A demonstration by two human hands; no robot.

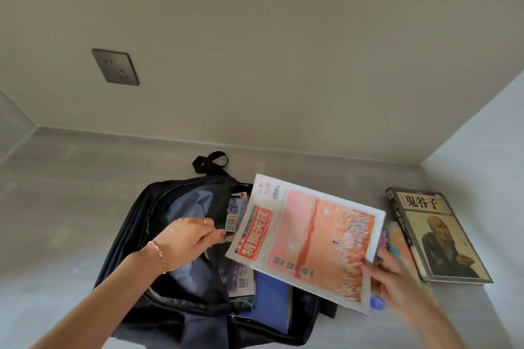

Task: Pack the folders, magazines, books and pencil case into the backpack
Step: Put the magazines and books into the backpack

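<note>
- The magazine (309, 241) is held tilted above the open backpack (175, 278), its far corner just over the bag's mouth.
- The right hand (397, 280) pinches its near right corner, thumb on the cover.
- The left hand (187, 238) reaches into the mouth, fingers curled on the items already inside; exactly what they hold is hard to tell.
- The magazine looks light, thin and floppy with a glossy, likely slippery cover; a one-corner hold lets it sag, so supporting the spine edge would be steadier.
- A blue folder (272, 303) and other printed items already fill the mouth's right side; the open room lies on the left.
- A book (436, 238) lies near the surface's right edge, by the wall, leaving little room on that side.
</note>
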